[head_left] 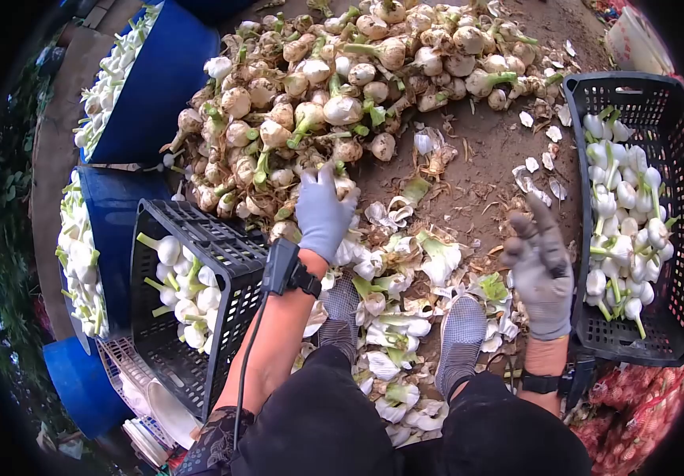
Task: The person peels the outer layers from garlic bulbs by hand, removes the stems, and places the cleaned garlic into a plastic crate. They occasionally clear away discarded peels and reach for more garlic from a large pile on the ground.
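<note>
My left hand (324, 213), in a grey glove, reaches to the lower edge of a big pile of unpeeled garlic bulbs (278, 119); its fingertips touch or nearly touch the bulbs, and whether it grips one is hidden. On the right, my right hand (544, 266), in a dirty grey glove, is held above the ground with its fingers apart and nothing in them. It is just left of a black crate (683, 317) holding cleaned white garlic bulbs (623, 214). Peeled-off skins (441, 258) lie between the hands.
Another black crate (235, 317) with white garlic stands tilted at the left. Blue tubs (155, 87) of garlic are beyond it. My feet (461, 341) stand among the skins. Red net bags (643, 404) lie at the lower right, and a whitish bucket (639, 44) at the upper right.
</note>
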Available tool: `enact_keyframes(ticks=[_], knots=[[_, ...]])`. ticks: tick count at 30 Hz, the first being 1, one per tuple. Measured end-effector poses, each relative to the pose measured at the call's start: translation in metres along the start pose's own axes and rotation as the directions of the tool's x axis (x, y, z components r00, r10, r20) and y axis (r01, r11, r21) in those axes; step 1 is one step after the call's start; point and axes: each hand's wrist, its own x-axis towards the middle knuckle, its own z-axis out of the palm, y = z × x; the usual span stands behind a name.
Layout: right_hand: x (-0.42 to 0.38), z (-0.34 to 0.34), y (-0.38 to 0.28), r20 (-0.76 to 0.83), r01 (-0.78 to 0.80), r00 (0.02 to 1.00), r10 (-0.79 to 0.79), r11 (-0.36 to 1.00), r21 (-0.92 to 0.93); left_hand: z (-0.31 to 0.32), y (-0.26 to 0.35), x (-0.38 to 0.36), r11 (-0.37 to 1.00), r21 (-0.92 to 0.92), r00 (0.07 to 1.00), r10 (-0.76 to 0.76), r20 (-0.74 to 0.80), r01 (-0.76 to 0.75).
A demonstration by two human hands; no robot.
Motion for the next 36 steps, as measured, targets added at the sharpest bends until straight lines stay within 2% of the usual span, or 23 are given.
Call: enact_keyframes(ticks=[3,4,5,7,8,11,12,13,14,15,17,21,23,24,25,27,28,29,30,31,33,35,36], knots=[[-0.002,0.029,0.034,-0.197,-0.228,0.969,0.149,0.848,-0.479,-0.016,0.002,0.0,0.972,-0.23,0.998,-0.025,0.064,0.039],[0.002,0.026,0.041,-0.167,-0.32,0.946,0.277,0.878,-0.357,-0.033,0.012,-0.014,0.742,-0.635,0.96,-0.045,0.275,0.216],[0.004,0.021,0.052,-0.123,-0.42,0.907,0.402,0.877,-0.232,-0.05,0.023,-0.03,0.336,-0.838,0.883,0.036,0.468,0.431],[0.003,0.015,0.06,0.061,-0.429,0.873,0.483,0.823,-0.372,-0.077,0.044,-0.053,0.234,-0.77,0.697,0.328,0.637,0.593],[0.002,0.003,0.091,0.004,-0.314,0.943,0.333,0.893,-0.322,-0.08,0.052,-0.058,0.257,-0.746,0.65,0.371,0.663,0.615],[-0.001,-0.001,0.066,-0.03,-0.407,0.899,0.437,0.808,-0.425,-0.083,0.064,-0.064,0.197,-0.636,0.539,0.384,0.75,0.746],[-0.002,0.009,0.061,-0.098,-0.423,0.902,0.42,0.819,-0.387,-0.079,0.066,-0.067,0.453,-0.833,0.697,0.483,0.53,0.318],[-0.003,0.018,0.06,-0.102,-0.422,0.903,0.417,0.819,-0.39,-0.075,0.066,-0.07,0.578,-0.791,0.713,0.64,0.287,-0.201],[-0.004,0.026,0.06,-0.152,-0.443,0.894,0.422,0.778,-0.446,-0.066,0.062,-0.075,0.585,-0.781,0.713,0.642,0.282,-0.217],[-0.006,0.033,0.059,-0.209,-0.467,0.882,0.422,0.731,-0.497,-0.06,0.056,-0.075,0.601,-0.792,0.714,0.601,0.359,-0.108],[-0.007,0.043,0.056,-0.186,-0.416,0.907,0.377,0.737,-0.533,-0.066,0.06,-0.079,0.455,-0.732,0.66,0.341,0.67,0.507],[-0.005,0.059,0.049,-0.17,-0.456,0.885,0.434,0.731,-0.508,-0.07,0.056,-0.078,0.177,-0.727,0.649,0.347,0.677,0.663],[-0.004,0.057,0.059,-0.223,-0.374,0.926,0.305,0.662,-0.65,-0.066,0.06,-0.078,0.04,-0.723,0.677,0.319,0.664,0.69],[-0.004,0.054,0.063,-0.217,-0.302,0.949,0.229,0.462,-0.834,-0.065,0.06,-0.078,-0.096,-0.709,0.702,0.284,0.653,0.699],[-0.003,0.049,0.066,-0.209,-0.3,0.949,0.237,0.465,-0.833,-0.062,0.049,-0.074,-0.077,-0.63,0.614,0.342,0.712,0.773],[0.002,0.038,0.074,0.28,0.263,0.952,-0.121,-0.14,-0.955,-0.056,0.048,-0.074,-0.159,-0.575,0.587,0.378,0.716,0.803],[0.006,0.041,0.081,0.129,0.161,0.98,-0.151,0.225,-0.961,-0.059,0.056,-0.078,-0.162,-0.645,0.657,0.326,0.68,0.747],[0.002,0.049,0.079,0.036,0.025,0.999,0.001,0.68,-0.733,-0.059,0.049,-0.077,-0.176,-0.607,0.618,0.408,0.672,0.775],[0.005,0.061,0.066,0.014,-0.155,0.98,0.201,0.798,-0.582,-0.073,0.059,-0.07,0.174,-0.612,0.541,0.326,0.775,0.772],[0.005,0.038,0.075,-0.046,-0.237,0.967,0.252,0.814,-0.531,-0.052,0.05,-0.079,0.227,-0.813,0.695,0.427,0.578,0.536],[0.009,0.05,0.074,-0.072,-0.23,0.969,0.235,0.767,-0.599,-0.037,0.041,-0.084,0.391,-0.889,0.796,0.446,0.408,0.237],[0.005,0.058,0.07,-0.066,-0.282,0.953,0.296,0.785,-0.552,-0.066,0.051,-0.075,0.244,-0.731,0.694,0.23,0.682,0.637],[0.001,0.06,0.068,-0.074,-0.333,0.935,0.346,0.793,-0.509,-0.063,0.042,-0.073,0.277,-0.734,0.721,0.167,0.673,0.62]])
